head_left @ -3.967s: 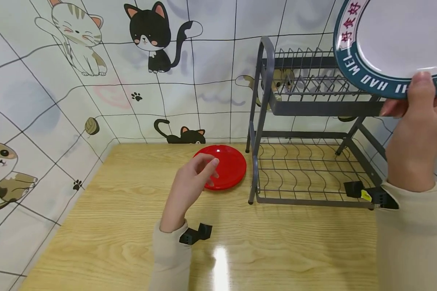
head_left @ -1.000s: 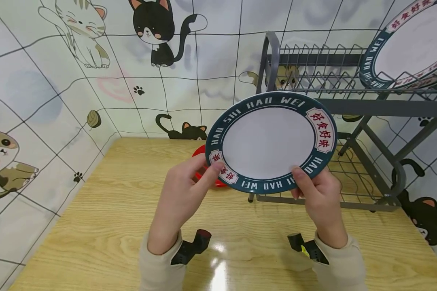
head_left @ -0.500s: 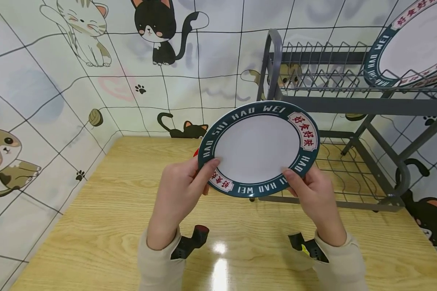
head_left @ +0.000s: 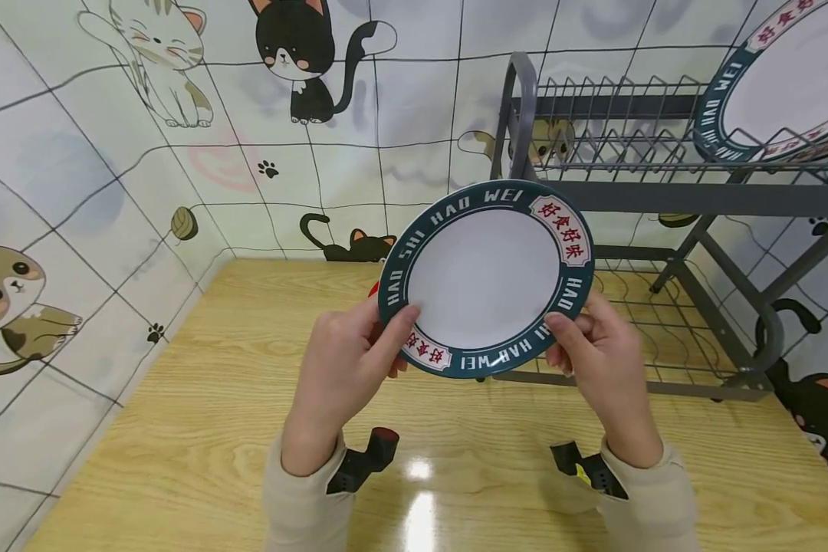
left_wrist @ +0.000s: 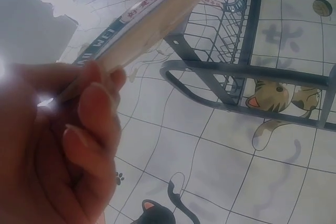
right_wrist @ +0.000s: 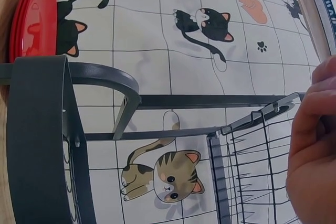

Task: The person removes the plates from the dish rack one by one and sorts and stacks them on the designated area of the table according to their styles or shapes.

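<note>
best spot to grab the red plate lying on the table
Probably the rim of the red plate, from above: it lies flat on the table, so only its thin raised edge offers a pinch. The left hand is nearer, but grips the green-rimmed plate.

Teal-rimmed white plate (head_left: 484, 280), tilted, above table.

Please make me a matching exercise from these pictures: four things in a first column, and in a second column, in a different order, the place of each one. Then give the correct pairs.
Things:
1. plate with the green rim
2. second plate
3. red plate
4. dish rack

Places:
A. standing in the top tier of the rack
B. lying on the wooden table, mostly hidden in the head view
C. held between the left hand and the right hand
D. standing on the table at the right, by the wall

Pairs: 1-C, 2-A, 3-B, 4-D
</note>
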Action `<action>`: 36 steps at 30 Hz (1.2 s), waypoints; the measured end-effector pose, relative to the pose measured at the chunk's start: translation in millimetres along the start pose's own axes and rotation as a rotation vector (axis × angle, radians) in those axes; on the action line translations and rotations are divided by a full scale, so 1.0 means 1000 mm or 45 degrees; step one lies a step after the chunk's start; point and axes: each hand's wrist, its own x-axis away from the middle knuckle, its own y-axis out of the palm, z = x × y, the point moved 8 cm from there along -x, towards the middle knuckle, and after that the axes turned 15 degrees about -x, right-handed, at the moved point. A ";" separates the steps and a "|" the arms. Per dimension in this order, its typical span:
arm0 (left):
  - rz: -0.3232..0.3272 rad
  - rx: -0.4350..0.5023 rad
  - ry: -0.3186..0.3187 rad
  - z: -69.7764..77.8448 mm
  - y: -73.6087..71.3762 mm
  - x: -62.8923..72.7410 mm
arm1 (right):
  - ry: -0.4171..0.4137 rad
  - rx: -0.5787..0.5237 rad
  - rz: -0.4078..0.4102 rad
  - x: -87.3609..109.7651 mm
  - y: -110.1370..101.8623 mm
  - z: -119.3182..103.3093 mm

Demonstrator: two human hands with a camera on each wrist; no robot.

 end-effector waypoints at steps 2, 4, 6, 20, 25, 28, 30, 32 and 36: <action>0.031 -0.014 0.031 0.003 -0.001 -0.001 | -0.009 -0.017 0.006 0.000 -0.001 -0.001; 0.056 -0.020 0.047 0.004 -0.001 -0.002 | -0.029 -0.027 0.003 0.000 -0.001 -0.004; 0.065 -0.015 0.052 0.005 -0.002 -0.002 | -0.027 -0.053 0.003 0.000 -0.001 -0.004; 0.060 -0.005 0.058 0.003 -0.003 -0.001 | 0.002 -0.051 -0.054 -0.002 0.004 -0.003; 0.042 -0.020 0.054 0.004 -0.004 0.000 | 0.003 -0.059 -0.065 -0.001 0.005 0.000; 0.009 -0.026 0.039 0.003 -0.002 0.001 | -0.002 -0.030 -0.063 -0.001 0.004 0.001; -0.016 -0.040 0.022 0.001 0.000 0.001 | -0.008 0.000 -0.058 -0.001 0.003 0.002; -0.039 -0.062 0.000 -0.001 0.001 0.000 | -0.016 0.028 -0.056 -0.001 0.003 0.002; -0.058 -0.107 -0.062 -0.005 0.005 0.000 | -0.013 0.036 -0.049 -0.002 0.002 0.002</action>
